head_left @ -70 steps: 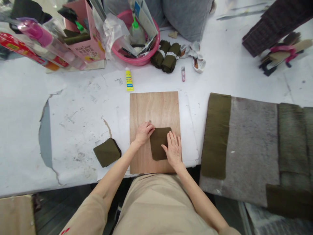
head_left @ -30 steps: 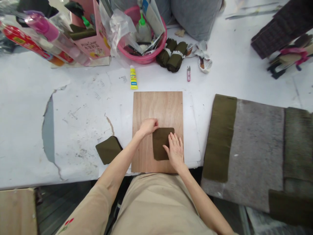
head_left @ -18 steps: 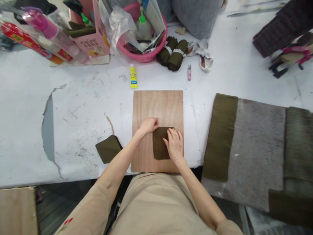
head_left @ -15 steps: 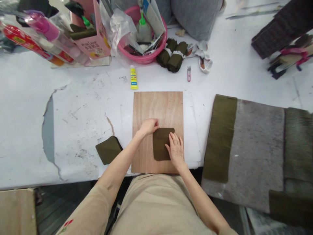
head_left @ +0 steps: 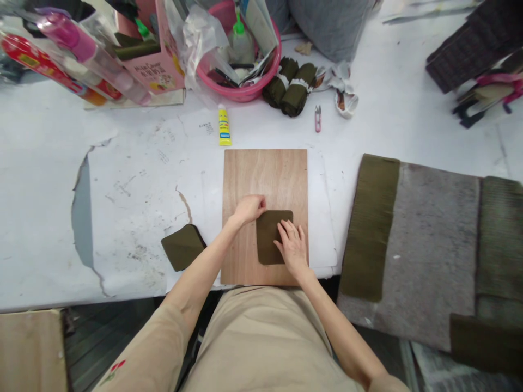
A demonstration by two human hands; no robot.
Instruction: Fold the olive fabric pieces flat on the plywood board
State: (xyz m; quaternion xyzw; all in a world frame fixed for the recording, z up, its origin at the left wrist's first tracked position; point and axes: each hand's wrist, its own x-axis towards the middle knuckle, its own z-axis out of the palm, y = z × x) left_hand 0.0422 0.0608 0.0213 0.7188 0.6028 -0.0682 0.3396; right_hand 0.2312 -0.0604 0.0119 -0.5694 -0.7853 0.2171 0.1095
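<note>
An olive-green fabric piece (head_left: 267, 239) with rounded corners lies flat on a wooden board (head_left: 241, 169). My left hand (head_left: 250, 209) is closed, its fingertips pinched at the piece's upper left corner. Over the right part of the piece, my right hand (head_left: 293, 244) lies flat with its fingers spread. Left of the board, next to my left forearm, a small pile of matching olive fabric pieces (head_left: 182, 247) rests on the white table covering.
A yellow glue tube (head_left: 224, 126) and pink thread snips (head_left: 317, 118) lie beyond the board. Behind them stand a pink basket (head_left: 249, 91) and olive fabric rolls (head_left: 298, 92). Grey padding (head_left: 429, 245) with olive ribbed strips lies at right.
My right hand has shifted slightly left over the fabric piece. My left hand stays at the corner. The whole view has moved a little.
</note>
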